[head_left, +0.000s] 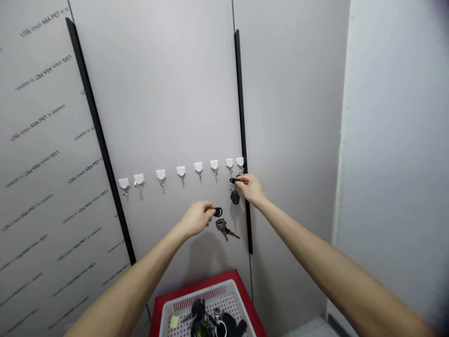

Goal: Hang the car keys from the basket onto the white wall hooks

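My left hand (199,218) pinches the black loop of a bunch of keys (223,225), whose metal keys dangle below and to the right. Higher up, my right hand (251,189) grips a black keyring strap at the rightmost hooks, with a black hexagonal fob (235,197) hanging beneath it. The white adhesive hook (240,162) at the right end is just above my right fingers, and another hook (229,163) sits beside it. Whether the strap touches a hook is hard to make out.
Several more white hooks (181,172) run leftward along the pale cabinet door (157,93). Black vertical handles (241,93) edge the doors. Below, a white perforated basket (167,309) with keys and a yellow tag (174,322) rests on a red surface (250,306).
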A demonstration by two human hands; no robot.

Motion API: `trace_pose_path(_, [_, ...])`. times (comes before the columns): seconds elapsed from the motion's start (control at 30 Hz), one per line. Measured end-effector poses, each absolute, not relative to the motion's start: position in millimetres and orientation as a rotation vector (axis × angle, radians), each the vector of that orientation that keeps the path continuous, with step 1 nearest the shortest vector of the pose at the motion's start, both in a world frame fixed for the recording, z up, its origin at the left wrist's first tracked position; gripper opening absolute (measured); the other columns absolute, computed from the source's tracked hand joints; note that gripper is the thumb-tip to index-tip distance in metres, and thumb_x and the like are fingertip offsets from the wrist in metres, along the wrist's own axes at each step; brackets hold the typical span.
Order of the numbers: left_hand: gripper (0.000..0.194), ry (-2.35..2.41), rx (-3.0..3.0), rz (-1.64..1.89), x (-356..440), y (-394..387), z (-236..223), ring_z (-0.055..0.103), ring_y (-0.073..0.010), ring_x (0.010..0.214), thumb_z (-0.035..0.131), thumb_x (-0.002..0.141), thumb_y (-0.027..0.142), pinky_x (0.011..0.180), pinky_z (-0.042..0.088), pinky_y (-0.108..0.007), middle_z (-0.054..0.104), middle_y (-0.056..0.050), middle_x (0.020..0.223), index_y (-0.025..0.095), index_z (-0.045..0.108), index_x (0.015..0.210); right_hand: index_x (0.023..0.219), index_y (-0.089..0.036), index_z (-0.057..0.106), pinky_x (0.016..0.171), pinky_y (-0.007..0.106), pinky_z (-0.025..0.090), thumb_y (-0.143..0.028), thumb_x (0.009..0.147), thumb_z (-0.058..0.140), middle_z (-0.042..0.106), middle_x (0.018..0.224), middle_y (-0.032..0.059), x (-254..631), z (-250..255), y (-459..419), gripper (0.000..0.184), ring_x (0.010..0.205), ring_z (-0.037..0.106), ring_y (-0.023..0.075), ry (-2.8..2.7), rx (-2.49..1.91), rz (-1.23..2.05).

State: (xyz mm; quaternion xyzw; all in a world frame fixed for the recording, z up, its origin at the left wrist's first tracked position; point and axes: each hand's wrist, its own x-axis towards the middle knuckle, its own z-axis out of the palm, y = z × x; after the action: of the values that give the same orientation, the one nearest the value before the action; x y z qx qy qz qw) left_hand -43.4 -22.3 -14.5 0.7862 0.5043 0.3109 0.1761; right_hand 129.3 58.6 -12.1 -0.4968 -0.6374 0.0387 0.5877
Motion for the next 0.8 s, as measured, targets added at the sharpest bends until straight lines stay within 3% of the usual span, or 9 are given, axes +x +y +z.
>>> trace_pose_path(0.27, [0.018,1.370,2.021,0.816,-70.0,-43.6,-51.2,0.040,-0.0075,0.043,0.035,0.064,0.028,0.045,0.031,-0.019,0.038,0.005,0.044,0.014,0.045,0.062,0.076,-0.015,0.057,0.060,0.022,0.037,-0.027,0.060,0.046,0.059,0.072,0.0022,133.2,-9.1,57.8,0.023,0.065,0.051,0.0114,-1.423,-1.226,0.289])
trace_pose_path(0.57, [0.020,1.386,2.005,0.709,-92.1,-51.5,-66.1,0.037,-0.0069,0.043,0.035,0.065,0.029,0.045,0.029,-0.018,0.040,0.005,0.044,0.013,0.047,0.063,0.063,-0.015,0.058,0.045,0.020,0.031,-0.020,0.057,0.049,0.047,0.046,-0.0026,145.8,68.4,37.4,0.011,0.044,0.041,0.0075,-1.893,-1.502,-0.048])
trace_pose_path(0.7, [0.022,1.379,2.035,0.620,-97.2,-59.0,-81.0,0.038,-0.0071,0.043,0.034,0.066,0.028,0.044,0.029,-0.018,0.042,0.004,0.045,0.013,0.050,0.065,0.065,-0.015,0.058,0.052,0.021,0.033,-0.018,0.061,0.046,0.051,0.055,-0.0006,132.0,67.1,29.1,0.013,0.052,0.044,0.0085,-1.978,-1.311,-0.184])
trace_pose_path(0.8, [0.022,1.398,2.057,0.574,-106.7,-64.4,-104.7,0.036,-0.0065,0.043,0.035,0.066,0.028,0.043,0.027,-0.017,0.042,0.004,0.046,0.014,0.051,0.062,0.071,-0.015,0.058,0.059,0.023,0.035,-0.022,0.063,0.045,0.054,0.066,0.0010,117.9,28.6,14.0,0.017,0.062,0.047,0.0103,-1.954,-1.114,-0.058])
